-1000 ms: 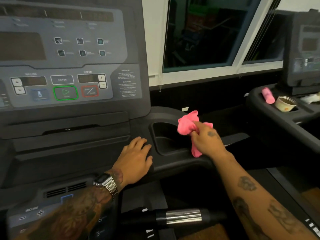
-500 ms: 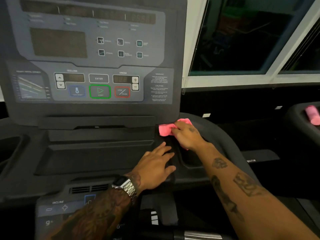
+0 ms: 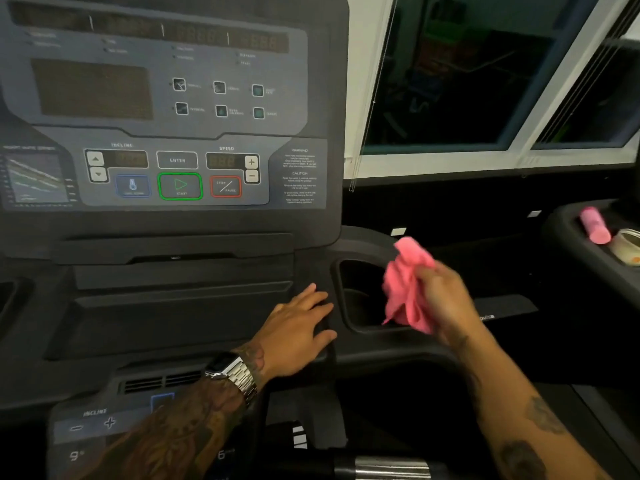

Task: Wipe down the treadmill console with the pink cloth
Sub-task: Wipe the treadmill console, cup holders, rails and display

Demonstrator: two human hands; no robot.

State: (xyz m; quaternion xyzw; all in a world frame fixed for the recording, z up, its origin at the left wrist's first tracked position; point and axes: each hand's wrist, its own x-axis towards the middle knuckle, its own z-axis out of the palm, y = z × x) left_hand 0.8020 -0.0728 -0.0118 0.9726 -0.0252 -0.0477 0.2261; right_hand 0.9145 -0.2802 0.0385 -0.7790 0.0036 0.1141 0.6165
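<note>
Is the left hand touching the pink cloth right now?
Apart. The head view shows the left hand flat on the console, with bare black console between it and the pink cloth in the right hand.

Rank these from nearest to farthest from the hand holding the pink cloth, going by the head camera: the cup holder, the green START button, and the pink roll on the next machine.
From the right hand:
1. Cup holder, just left of it.
2. Pink roll, up to the right on the neighbouring machine.
3. Green START button, far up-left on the console.

The cloth (image 3: 408, 285) hangs from the right hand (image 3: 445, 295), over the cup holder (image 3: 356, 299). Left of that grip, the left hand (image 3: 298, 327) rests on the console (image 3: 173, 306).
</note>
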